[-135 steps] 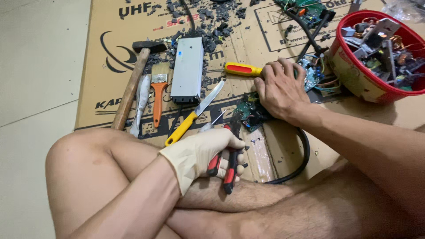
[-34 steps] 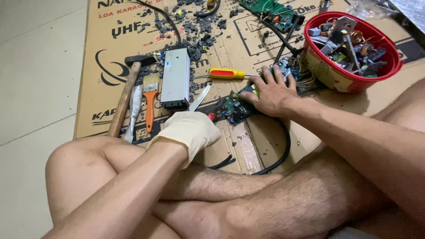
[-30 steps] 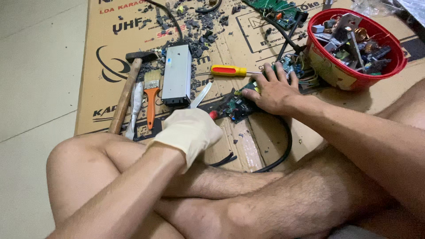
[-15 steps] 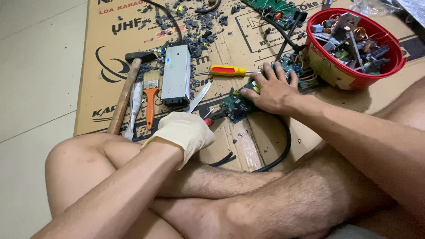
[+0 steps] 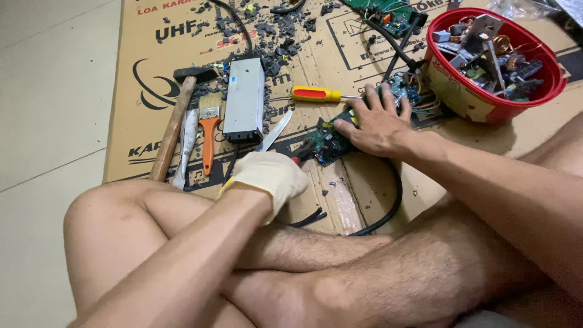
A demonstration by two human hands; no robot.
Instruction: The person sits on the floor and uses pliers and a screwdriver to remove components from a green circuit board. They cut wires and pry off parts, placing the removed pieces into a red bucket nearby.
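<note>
We sit cross-legged on a flattened cardboard sheet (image 5: 152, 130) spread over the tiled floor (image 5: 48, 91), the biggest thing under us. At the far right stands a red bowl (image 5: 452, 100) heaped with scrap electronic parts. A grey metal box (image 5: 244, 100) lies flat near the middle, with black plastic crumbs scattered beyond it. Left of the box lies a wooden-handled hammer (image 5: 173, 124), and between them an orange-handled paintbrush (image 5: 208, 130). A black cable (image 5: 392, 200) curves round in front of our legs. Our right hand (image 5: 379, 121), bare, lies palm down with fingers spread on a green circuit board (image 5: 331, 143), which rests on the cardboard between the box and the bowl. Our left hand (image 5: 273, 176), in a pale glove, is curled shut on red-handled pliers (image 5: 302, 152), whose tip reaches the near edge of the board. A yellow-and-red screwdriver (image 5: 319, 94) lies just beyond the right hand, and a knife blade (image 5: 276, 129) lies slanting beside the box.
</note>
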